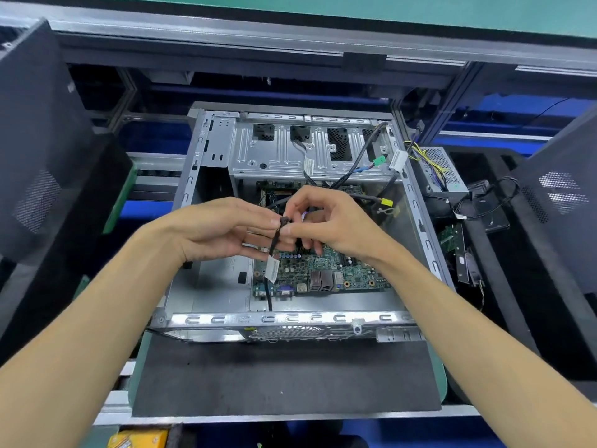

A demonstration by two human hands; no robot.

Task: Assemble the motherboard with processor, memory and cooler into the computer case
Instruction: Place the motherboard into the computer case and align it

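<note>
An open metal computer case (210,318) lies on its side on a dark mat. A green motherboard (326,270) sits inside it, with its rear ports toward me. My left hand (223,229) and my right hand (329,221) meet above the board. Both pinch a small black cable connector (283,221) between thumb and fingers. Its black cable (267,292), carrying a white label, hangs down over the board to the case's near wall. My hands hide the middle of the board, so I cannot see the processor, memory or cooler.
A drive cage (274,150) fills the far part of the case, with loose cables and a green plug (379,161) at its right. A power supply (442,169) with yellow wires lies outside to the right. Black side panels (35,140) lean at left and right.
</note>
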